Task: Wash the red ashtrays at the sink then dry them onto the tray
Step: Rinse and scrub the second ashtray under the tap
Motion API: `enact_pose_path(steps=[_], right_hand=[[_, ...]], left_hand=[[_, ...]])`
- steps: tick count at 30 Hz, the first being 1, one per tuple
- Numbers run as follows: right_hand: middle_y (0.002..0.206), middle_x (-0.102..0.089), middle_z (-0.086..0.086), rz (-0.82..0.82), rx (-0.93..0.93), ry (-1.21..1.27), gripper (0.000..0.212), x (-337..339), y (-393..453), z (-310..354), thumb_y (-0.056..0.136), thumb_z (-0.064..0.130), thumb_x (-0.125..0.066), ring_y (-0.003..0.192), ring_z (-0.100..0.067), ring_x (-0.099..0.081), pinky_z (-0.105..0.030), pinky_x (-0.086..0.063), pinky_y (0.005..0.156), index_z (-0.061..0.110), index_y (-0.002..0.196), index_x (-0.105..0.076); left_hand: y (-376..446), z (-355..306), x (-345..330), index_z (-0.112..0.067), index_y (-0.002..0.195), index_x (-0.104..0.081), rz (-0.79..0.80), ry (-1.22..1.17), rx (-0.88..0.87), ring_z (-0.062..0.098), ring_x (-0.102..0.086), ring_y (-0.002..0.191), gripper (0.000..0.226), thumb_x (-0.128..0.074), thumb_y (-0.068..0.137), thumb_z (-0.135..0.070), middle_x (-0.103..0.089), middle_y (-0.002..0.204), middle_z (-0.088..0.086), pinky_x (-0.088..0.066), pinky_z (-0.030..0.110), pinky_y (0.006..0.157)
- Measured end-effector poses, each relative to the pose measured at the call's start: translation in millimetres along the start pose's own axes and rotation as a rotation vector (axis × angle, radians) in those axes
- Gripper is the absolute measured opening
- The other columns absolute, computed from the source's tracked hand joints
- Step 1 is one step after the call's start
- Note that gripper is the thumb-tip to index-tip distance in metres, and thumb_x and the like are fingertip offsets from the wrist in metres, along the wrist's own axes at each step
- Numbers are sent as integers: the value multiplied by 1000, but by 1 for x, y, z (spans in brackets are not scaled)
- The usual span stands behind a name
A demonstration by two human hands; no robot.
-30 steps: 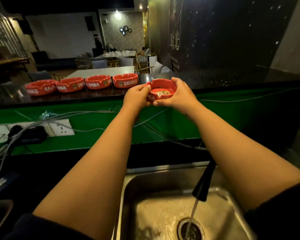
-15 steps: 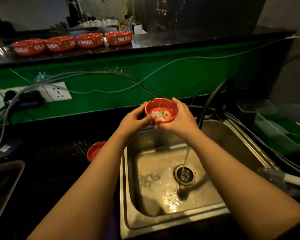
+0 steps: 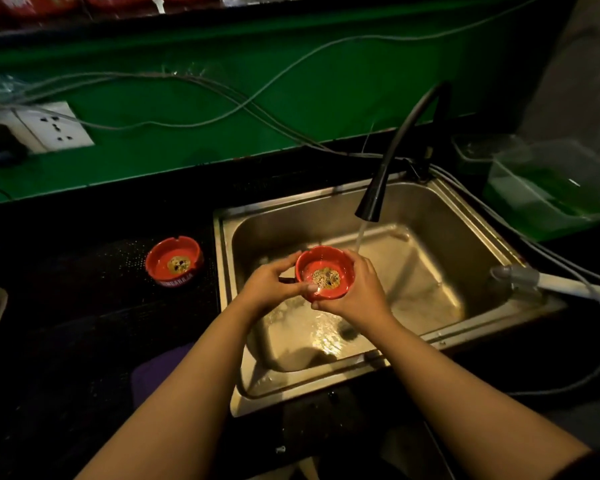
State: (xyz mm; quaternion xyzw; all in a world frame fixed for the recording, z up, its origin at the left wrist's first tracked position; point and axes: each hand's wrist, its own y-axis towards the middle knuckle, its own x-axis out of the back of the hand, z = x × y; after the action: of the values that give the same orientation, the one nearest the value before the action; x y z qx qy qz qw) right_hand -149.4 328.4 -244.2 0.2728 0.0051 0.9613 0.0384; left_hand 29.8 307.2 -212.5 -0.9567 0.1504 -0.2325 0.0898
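The red ashtray (image 3: 326, 274), speckled with ash in its bowl, is held over the sink (image 3: 426, 202) beside the running stream. The left hand (image 3: 274, 285) pinches its near rim with the thumb inside; the right hand (image 3: 357, 292) cups its far side.

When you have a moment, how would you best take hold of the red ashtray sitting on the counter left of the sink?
Probably by its outer wall, coming down from above. The ashtray on the counter sits upright and apart from the sink, its bowl holding residue, so fingers are best spread across opposite sides of the rim and kept out of the middle. Lift it level so nothing spills.
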Motion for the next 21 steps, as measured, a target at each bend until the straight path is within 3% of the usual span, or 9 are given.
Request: enact_pose_path(steps=[2,5,8,11,15,21], right_hand=[[131,-45,4,5,-15,-22,108,3,3,-11,43,36,-95,118,-14,-49,-27,-46,95,24,136,-40],[132,-45,5,4,-46,-28,109,10,12,-26,44,35,-95,120,-14,-48,-31,-46,99,24,137,-39],[133,-45,7,0,-65,-17,110,18,24,-41,44,33,-95,122,-15,-46,-31,-45,100,26,138,-39],[137,-43,2,23,-74,-34,114,27,42,-55,45,31,-95,125,-14,-45,-21,-39,98,21,142,-36],[139,-39,1,78,-82,-38,121,36,65,-69,45,38,-95,127,-14,-43,-20,-36,102,18,145,-30],[141,-39,2,149,-115,-41,118,37,89,-85,46,39,-94,127,-17,-44,-32,-43,105,26,143,-28]], left_hand=[[8,2,-9,-27,138,-47,20,25,-10,-1,-40,112,69,-78,77,-26,-49,127,-17,-33,9,86],[24,3,-22,-26,141,-46,42,44,-21,-1,-48,107,74,-79,74,-31,-52,137,-9,-38,-1,71],[43,2,-34,-26,143,-44,62,7,10,3,-51,110,82,-82,71,-28,-49,142,-9,-41,8,82],[61,-1,-46,-27,145,-40,66,-22,34,5,-51,108,90,-86,68,-19,-47,136,-15,-43,6,76],[81,4,-61,-25,145,-39,52,-72,45,9,-56,108,95,-86,65,-6,-51,128,-13,-46,3,70],[95,11,-77,-37,133,-46,-85,-130,51,-3,-59,94,86,-85,65,-2,-54,117,-25,-46,3,71]])
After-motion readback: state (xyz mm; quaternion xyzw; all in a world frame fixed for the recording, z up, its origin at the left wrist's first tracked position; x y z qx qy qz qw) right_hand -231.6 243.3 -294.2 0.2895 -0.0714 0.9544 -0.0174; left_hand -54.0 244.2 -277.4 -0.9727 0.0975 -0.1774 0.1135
